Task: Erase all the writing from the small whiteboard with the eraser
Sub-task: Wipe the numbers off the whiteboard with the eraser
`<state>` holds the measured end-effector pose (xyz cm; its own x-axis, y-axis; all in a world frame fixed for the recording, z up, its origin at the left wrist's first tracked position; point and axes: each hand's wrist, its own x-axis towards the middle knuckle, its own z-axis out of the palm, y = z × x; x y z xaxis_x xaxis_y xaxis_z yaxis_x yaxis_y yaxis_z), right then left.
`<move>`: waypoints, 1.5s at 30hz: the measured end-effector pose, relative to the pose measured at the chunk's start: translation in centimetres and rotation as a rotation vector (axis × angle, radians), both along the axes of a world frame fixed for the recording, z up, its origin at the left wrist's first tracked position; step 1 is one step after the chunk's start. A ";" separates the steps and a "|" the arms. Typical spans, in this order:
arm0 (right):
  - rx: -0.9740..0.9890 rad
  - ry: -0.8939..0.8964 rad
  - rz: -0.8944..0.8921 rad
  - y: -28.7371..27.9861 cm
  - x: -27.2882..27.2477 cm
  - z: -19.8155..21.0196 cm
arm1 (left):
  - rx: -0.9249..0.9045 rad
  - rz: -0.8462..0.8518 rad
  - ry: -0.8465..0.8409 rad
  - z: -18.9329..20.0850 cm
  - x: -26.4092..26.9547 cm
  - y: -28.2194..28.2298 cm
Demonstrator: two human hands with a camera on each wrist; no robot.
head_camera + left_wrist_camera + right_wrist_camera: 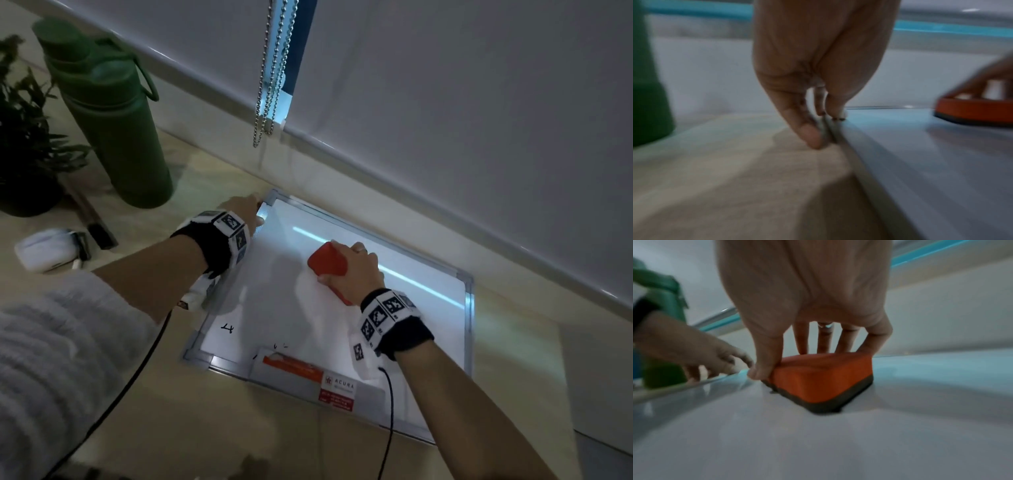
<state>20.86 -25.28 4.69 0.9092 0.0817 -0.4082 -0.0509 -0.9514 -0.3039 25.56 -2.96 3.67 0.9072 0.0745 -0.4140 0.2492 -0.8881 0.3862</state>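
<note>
The small whiteboard (301,315) in a silver frame lies flat on the beige table (212,428). My right hand (354,270) grips the orange eraser (325,262) from above, thumb on one side and fingers on the other. The eraser's dark felt (824,405) sits flat on the board's middle. My left hand (253,214) pinches the frame at the far left corner, with the thumb (809,138) against its outer edge and fingertips on top. Small black marks (227,329) remain near the board's near left corner, and more marks (281,346) lie by the near edge.
A tall green bottle (113,120) and a dark plant (24,144) stand at the far left. A white case (44,250) and a dark stick (94,222) lie beside them. A bead chain (270,68) hangs over the far edge. An orange-and-white label (308,371) covers the near frame.
</note>
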 end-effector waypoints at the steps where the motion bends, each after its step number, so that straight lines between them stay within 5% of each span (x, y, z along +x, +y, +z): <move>1: -0.001 -0.004 -0.006 0.1 -0.1 0.1 | 0.058 -0.024 -0.023 0.6 -1.1 -0.7; 5: -0.007 -0.010 -0.021 0.4 -0.3 0.3 | 0.134 -0.295 -0.160 2.5 -7.4 -3.5; 11: -0.005 -0.005 -0.024 0.4 -0.6 0.4 | 0.133 -0.757 0.093 2.3 -17.2 -3.3; 19: -0.027 0.016 0.046 0.4 -0.4 1.0 | 0.176 -0.819 0.038 0.8 -17.4 -3.9; 25: -0.116 0.097 0.262 -0.8 -0.3 1.7 | 0.239 -0.803 0.053 1.3 -17.7 -4.7; 31: -0.179 0.093 0.377 -1.2 -1.4 2.2 | 0.182 -0.871 -0.367 -0.1 -20.4 -3.6; 36: -0.229 0.149 0.691 -0.8 -5.8 2.6 | 0.083 -0.971 -0.744 -2.7 -21.2 -1.5; 45: -0.231 0.094 0.961 1.9 -7.5 2.7 | -0.049 -1.062 -0.951 -2.6 -20.2 -1.1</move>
